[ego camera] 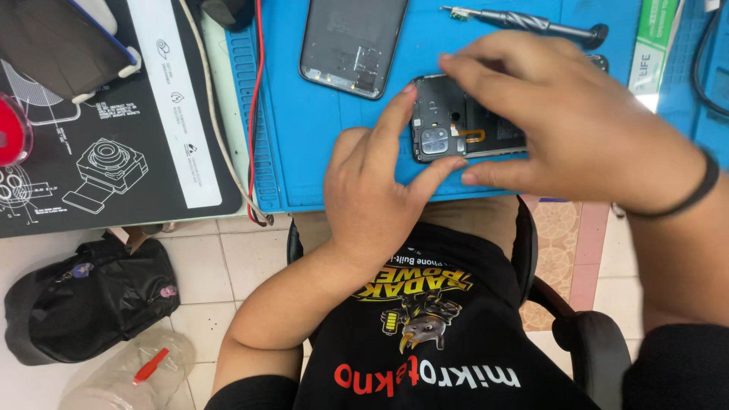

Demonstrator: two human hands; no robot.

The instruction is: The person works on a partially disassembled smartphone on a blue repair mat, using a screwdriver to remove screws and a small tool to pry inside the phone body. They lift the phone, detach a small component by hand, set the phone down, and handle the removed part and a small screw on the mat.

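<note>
Currently left hand pinches the opened dark phone body at its camera corner on the blue ribbed counter mat, right hand curled over it; keep it pinned flat.

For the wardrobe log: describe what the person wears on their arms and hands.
Both hands are bare, with no gloves or rings in view. The left hand has nothing on its wrist and its forearm is uncovered up to a short black sleeve. The right hand has a thin black band around the wrist, and a dark sleeve higher up.
</note>
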